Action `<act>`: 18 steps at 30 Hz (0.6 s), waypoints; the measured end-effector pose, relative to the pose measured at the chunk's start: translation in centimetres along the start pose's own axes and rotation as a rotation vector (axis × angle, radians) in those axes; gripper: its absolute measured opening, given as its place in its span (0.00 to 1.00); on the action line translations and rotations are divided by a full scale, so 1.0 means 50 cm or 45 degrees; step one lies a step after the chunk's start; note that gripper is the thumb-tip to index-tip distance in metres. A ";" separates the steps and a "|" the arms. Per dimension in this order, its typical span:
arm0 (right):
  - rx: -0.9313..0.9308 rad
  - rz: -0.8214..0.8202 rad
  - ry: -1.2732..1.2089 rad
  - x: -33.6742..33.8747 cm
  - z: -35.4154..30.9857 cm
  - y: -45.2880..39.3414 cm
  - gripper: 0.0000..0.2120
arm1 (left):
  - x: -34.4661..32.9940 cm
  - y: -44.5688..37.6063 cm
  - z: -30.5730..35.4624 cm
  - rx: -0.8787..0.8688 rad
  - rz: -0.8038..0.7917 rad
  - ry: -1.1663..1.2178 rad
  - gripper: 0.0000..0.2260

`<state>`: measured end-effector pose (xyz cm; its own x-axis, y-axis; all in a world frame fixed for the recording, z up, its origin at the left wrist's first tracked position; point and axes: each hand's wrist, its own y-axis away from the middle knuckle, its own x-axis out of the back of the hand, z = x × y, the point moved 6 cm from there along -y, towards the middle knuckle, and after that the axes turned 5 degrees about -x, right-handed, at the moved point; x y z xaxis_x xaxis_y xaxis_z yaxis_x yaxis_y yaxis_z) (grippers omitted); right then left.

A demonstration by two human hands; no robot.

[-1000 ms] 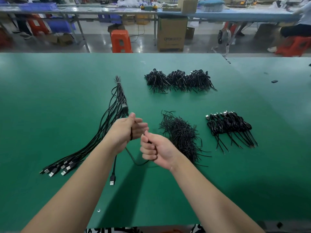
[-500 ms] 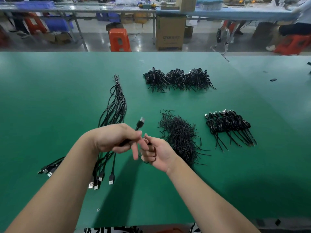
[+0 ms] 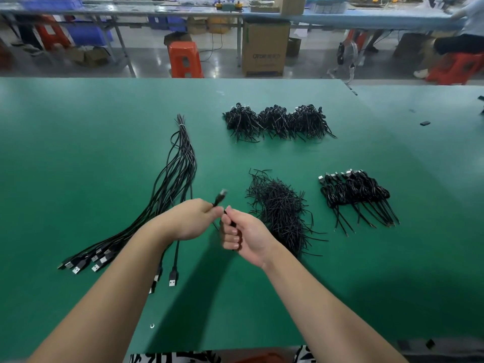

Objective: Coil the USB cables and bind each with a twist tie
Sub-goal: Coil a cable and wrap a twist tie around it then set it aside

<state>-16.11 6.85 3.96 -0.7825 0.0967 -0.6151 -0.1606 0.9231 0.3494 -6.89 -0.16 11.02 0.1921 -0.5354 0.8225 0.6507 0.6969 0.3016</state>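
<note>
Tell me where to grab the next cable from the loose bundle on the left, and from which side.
Take one cable by its plug at the near end of the bundle. There the plugs fan apart on the mat, so fingers can likely pinch a single one from above. The far end is tied together, so strands cannot be singled out there. Both hands are busy now: left hand, right hand.

Single head view, angled forward-down, close over green table (image 3: 78, 142).

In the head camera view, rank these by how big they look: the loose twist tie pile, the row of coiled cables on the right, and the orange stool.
Largest to smallest as seen:
1. loose twist tie pile
2. row of coiled cables, nearly alike in spread, so the order with the pile is unsure
3. orange stool, but it stands farther off, so its real size is unsure
</note>
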 end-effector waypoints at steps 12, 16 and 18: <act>0.000 -0.059 -0.185 -0.008 0.038 -0.001 0.18 | 0.055 -0.009 0.011 -0.250 0.239 2.204 0.16; -0.030 -0.032 -0.207 -0.008 0.012 0.001 0.17 | 0.016 0.025 0.011 -0.365 -0.315 1.299 0.18; -0.031 0.002 -0.083 -0.011 0.001 0.000 0.20 | -0.004 0.032 -0.005 -0.269 -0.480 0.943 0.19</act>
<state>-15.66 6.83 4.26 -0.7418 0.1230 -0.6592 -0.1748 0.9136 0.3672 -5.72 0.94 11.22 0.3177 -0.9384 0.1357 0.8767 0.3452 0.3349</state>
